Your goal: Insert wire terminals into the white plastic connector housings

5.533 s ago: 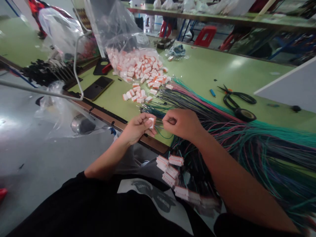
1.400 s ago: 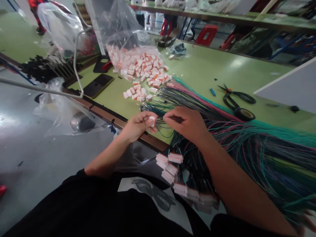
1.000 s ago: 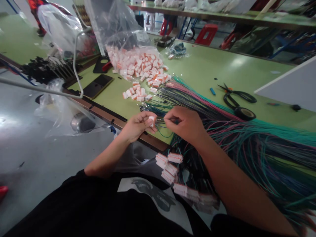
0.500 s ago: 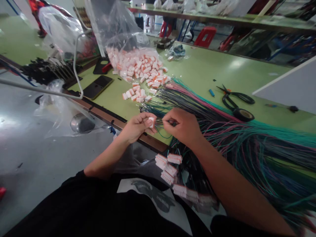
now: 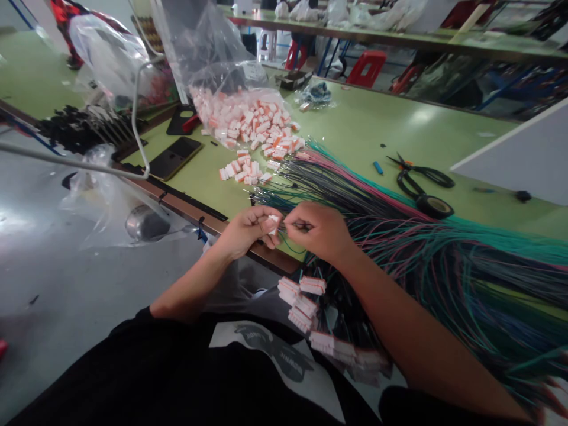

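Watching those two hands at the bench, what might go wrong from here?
The small connector is pinched between the left hand's thumb and fingers, so it might slip out and drop.

Loose wires crisscross beside the right hand and under its forearm, so they could snag or tangle.

The phone lies near the edge of the bench, so a stray bump might knock it off.

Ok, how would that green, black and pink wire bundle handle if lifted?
Probably floppy: the wires curve in loose loops. Likely to tangle, since many strands cross. Tips may fan out: they lie spread beside the white-and-orange connectors.
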### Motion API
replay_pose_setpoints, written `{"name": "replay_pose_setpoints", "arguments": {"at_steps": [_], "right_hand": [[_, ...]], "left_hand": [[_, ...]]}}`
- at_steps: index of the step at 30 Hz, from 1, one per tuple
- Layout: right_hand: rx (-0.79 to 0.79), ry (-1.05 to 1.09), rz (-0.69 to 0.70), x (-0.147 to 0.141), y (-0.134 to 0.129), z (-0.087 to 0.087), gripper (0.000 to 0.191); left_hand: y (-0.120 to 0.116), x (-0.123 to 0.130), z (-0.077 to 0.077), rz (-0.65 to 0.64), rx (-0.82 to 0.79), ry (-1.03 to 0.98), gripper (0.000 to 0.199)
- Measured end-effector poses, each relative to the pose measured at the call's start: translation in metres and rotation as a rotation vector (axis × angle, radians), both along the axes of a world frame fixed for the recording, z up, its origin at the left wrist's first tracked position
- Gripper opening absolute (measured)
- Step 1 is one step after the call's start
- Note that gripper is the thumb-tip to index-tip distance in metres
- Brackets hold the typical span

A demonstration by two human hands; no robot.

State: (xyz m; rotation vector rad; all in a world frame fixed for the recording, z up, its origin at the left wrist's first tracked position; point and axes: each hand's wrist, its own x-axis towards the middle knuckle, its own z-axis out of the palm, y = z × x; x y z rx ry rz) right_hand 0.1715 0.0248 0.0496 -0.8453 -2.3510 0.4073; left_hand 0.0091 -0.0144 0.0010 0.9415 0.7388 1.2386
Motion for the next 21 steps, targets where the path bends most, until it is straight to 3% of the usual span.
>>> {"name": "replay_pose_setpoints", "arguments": {"at_steps": [11, 16, 18, 21], "right_hand": [[-0.091, 0.014, -0.007, -0.004, -0.001, -0.006, 0.013], [-0.376, -0.019, 0.081, 0.013, 0.015, 0.014, 0.013], [-0.398, 0.020, -0.027, 0.034, 0.037, 0.025, 0.023], [-0.178, 0.020, -0.469, 0.073, 0.080, 0.031, 0.029]], "left_hand": [[0.000, -0.002, -0.002, 0.006, 0.037, 0.091, 0.039], [-0.004, -0.001, -0.001, -0.003, 0.042, 0.076, 0.037], [-0.004, -0.001, 0.000, 0.018, 0.028, 0.034, 0.037], [-0.003, 0.000, 0.000, 0.060, 0.002, -0.031, 0.037]]}}
